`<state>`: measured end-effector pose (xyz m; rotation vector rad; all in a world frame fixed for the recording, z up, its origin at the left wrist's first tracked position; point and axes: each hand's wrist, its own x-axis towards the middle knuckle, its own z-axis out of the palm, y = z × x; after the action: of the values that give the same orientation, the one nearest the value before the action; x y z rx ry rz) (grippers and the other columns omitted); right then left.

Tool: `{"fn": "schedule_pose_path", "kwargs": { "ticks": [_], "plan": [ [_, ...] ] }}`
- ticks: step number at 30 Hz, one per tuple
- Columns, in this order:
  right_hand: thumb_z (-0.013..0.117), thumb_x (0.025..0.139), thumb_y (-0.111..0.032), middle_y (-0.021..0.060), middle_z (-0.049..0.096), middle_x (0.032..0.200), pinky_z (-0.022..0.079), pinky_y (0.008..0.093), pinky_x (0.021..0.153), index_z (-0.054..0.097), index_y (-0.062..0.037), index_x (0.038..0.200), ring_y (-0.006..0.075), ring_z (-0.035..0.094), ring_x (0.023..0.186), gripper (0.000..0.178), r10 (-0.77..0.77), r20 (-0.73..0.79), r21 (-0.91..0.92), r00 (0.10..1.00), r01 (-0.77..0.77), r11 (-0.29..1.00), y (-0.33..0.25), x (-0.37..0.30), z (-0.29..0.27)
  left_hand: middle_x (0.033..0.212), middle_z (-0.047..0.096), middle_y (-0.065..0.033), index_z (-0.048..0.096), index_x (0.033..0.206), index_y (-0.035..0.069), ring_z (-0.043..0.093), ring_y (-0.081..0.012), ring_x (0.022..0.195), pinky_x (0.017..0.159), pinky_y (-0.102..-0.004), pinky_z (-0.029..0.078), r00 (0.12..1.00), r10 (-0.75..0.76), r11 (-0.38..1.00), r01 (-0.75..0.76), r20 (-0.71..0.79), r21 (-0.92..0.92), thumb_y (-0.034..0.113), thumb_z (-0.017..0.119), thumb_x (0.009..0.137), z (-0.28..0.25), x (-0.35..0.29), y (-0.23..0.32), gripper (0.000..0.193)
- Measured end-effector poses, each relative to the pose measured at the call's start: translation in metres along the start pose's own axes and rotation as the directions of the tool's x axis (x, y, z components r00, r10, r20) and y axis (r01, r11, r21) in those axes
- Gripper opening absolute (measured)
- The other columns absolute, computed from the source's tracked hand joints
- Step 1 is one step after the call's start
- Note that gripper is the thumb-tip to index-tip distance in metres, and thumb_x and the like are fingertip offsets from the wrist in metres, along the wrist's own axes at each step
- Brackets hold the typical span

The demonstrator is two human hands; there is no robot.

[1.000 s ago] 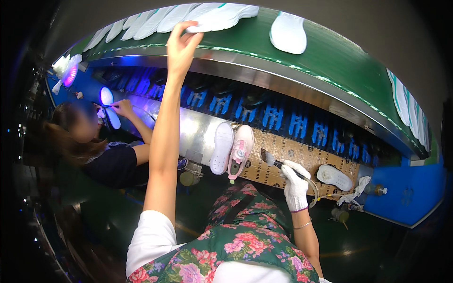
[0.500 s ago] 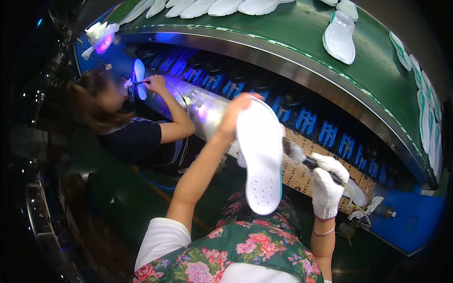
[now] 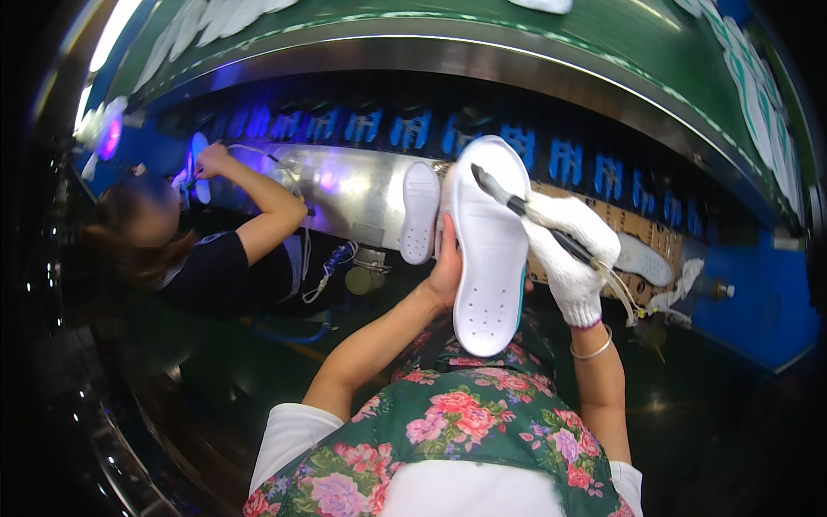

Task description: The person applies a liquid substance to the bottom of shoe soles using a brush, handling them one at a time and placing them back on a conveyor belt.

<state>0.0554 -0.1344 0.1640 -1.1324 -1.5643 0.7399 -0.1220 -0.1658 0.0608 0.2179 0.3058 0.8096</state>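
My bare left hand (image 3: 445,271) grips the left side of a white shoe sole (image 3: 489,258). The sole is held upright before my apron, toe and heel pointing away and toward me. Several small holes mark its nearer end, and a teal strip shows on its right edge. My right hand (image 3: 570,250), in a white knit glove, is closed round a dark-handled brush (image 3: 500,191) with a thin tube trailing from its rear. The bristles lie over the sole's far end; whether they touch it I cannot tell. Left of it, another white sole (image 3: 419,214) rests on the metal ledge.
One more sole (image 3: 644,261) lies on the cardboard (image 3: 627,226) at right, near a crumpled cloth (image 3: 680,289). Beyond runs a row of blue-lit racks (image 3: 409,129) under a green conveyor (image 3: 431,21) bearing soles. At left a co-worker (image 3: 233,250) holds a sole under purple light.
The brush has moved from beside the sole's right edge to over its far end. My left hand now grips lower on the sole's side. The whole view has shifted.
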Motion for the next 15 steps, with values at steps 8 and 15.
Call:
{"fn": "schedule_pose_path", "kwargs": {
  "ticks": [8, 15],
  "plan": [
    [0.078, 0.078, 0.002, 0.0141, 0.077, 0.105, 0.058, 0.0364, 0.078, 0.078, -0.0048, 0.109, 0.0278, 0.073, 0.088, 0.032, -0.352, 0.009, -0.335, 0.936, 0.334, 0.881, 0.010, 0.016, -0.007, 0.146, 0.055, -0.0146, 0.031, 0.159, 0.007, 0.061, -0.0281, 0.127, 0.108, -0.0439, 0.051, 0.963, 0.167, 0.935, -0.087, -0.211, 0.344, 0.085, 0.007, 0.093, 0.028, 0.016, -0.008, 0.104],
    [0.080, 0.074, 0.001, 0.0119, 0.076, 0.097, 0.057, 0.0350, 0.075, 0.079, -0.0068, 0.098, 0.0271, 0.073, 0.081, 0.025, -0.214, 0.148, -0.085, 0.966, 0.228, 0.970, -0.015, -0.001, 0.000, 0.156, 0.044, -0.0152, 0.026, 0.161, 0.009, 0.047, -0.0290, 0.143, 0.119, -0.0458, 0.040, 0.977, 0.129, 0.923, -0.056, -0.169, 0.381, 0.083, 0.007, 0.095, 0.011, 0.016, -0.002, 0.100]
  ]
}}
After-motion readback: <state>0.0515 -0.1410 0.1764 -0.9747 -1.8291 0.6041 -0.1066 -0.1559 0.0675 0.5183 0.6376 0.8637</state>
